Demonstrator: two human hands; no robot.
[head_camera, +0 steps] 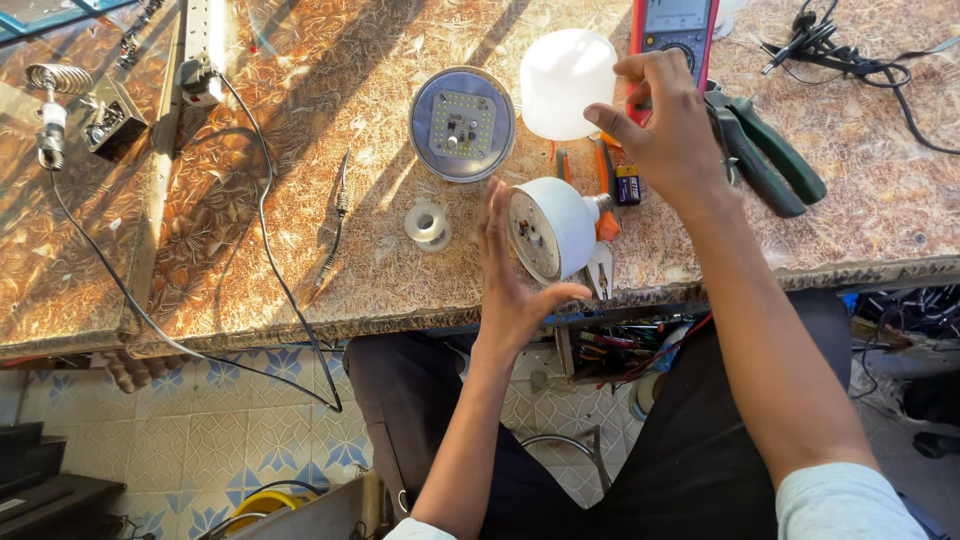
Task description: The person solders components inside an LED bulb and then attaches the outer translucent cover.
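— What is seen by the left hand [512, 285]?

— It is held open and flat, fingers spread, just beside a white bulb base [553, 227] that is laid on its side near the edge of the brown table [300, 200]. Nothing is gripped by it.

— And the right hand [662, 125]?

— It is raised over the table, near a white dome cover [562, 82]. The fingers are curled a little, but nothing is seen pinched in them. A red meter [672, 25] is partly hidden behind it.

— What else is laid there?

— A round disc with a light board [462, 124] is placed left of the dome. A small spool [427, 223] is set below it. Green pliers [765, 152] are laid to the right, and a soldering iron [50, 115] is kept far left.
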